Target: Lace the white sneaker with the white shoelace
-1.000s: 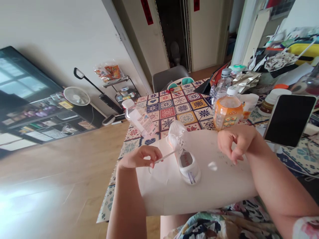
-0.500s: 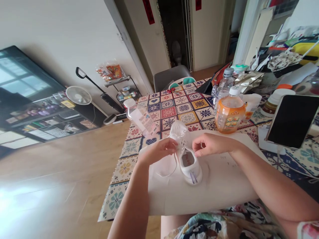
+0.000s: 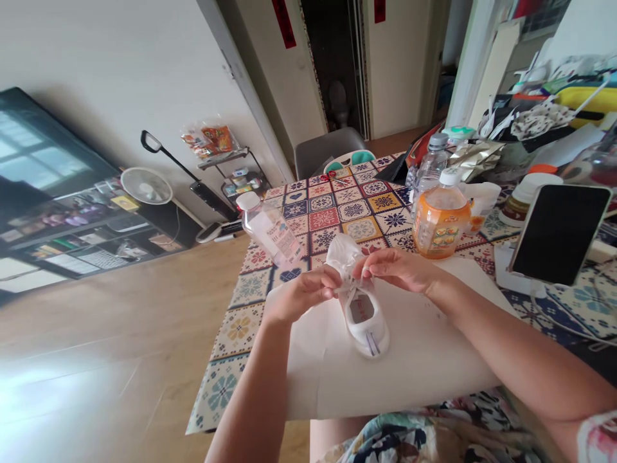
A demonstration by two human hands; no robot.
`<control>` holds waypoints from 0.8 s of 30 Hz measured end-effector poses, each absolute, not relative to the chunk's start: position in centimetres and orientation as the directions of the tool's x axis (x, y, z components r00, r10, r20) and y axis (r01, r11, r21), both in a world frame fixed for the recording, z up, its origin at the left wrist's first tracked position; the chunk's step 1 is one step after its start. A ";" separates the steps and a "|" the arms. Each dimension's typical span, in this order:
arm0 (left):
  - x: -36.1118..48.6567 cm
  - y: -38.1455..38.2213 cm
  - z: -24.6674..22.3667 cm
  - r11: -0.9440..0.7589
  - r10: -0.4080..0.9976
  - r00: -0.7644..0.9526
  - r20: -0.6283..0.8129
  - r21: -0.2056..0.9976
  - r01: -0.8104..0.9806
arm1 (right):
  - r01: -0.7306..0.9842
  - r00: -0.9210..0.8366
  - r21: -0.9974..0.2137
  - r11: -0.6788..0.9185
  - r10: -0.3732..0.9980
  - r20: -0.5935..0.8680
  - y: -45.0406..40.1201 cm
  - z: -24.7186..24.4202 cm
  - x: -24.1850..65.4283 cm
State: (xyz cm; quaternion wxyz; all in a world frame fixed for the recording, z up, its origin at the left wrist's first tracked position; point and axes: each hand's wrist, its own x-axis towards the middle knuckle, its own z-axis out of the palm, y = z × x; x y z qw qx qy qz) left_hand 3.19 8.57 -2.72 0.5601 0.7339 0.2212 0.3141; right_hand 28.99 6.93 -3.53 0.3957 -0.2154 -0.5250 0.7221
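A white sneaker lies on a white sheet of paper, its toe pointing away from me and its heel, with purple stripes, towards me. Red marks show on the insole. On the shoe's left side, my left hand has thumb and fingers closed in a pinch on the white shoelace. From the right, my right hand reaches over the laced part and pinches the lace too, palm partly turned up. The fingertips and the lace blend with the white shoe, so the lace's exact path is hard to see.
Beyond the paper's left edge a clear bottle leans over on the patterned tablecloth. To the right stand an orange-labelled bottle, a clear bottle and a phone on a stand. Red-handled scissors lie at the far edge.
My right hand has moved left from beside the shoe onto its lacing and now pinches there. The loose lace end that lay on the paper at left is no longer visible there.
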 end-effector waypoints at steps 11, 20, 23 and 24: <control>7.0 7.0 -4.2 -0.120 0.813 0.509 0.284 0.936 -0.331 | -0.376 -0.396 -0.927 0.006 0.903 0.167 5.5 -4.6 25.8; 7.7 6.7 -4.0 0.053 0.921 0.384 0.067 0.954 -0.294 | -0.191 -0.287 -0.969 0.158 0.935 0.209 4.5 -3.7 25.2; 8.0 6.6 -3.9 0.045 0.927 0.370 0.058 0.964 -0.262 | -0.098 -0.281 -0.976 0.192 0.936 0.213 4.2 -3.3 25.3; 8.1 6.5 -3.9 0.026 0.931 0.358 0.070 0.967 -0.255 | -0.073 -0.277 -0.977 0.202 0.937 0.214 4.1 -3.2 25.4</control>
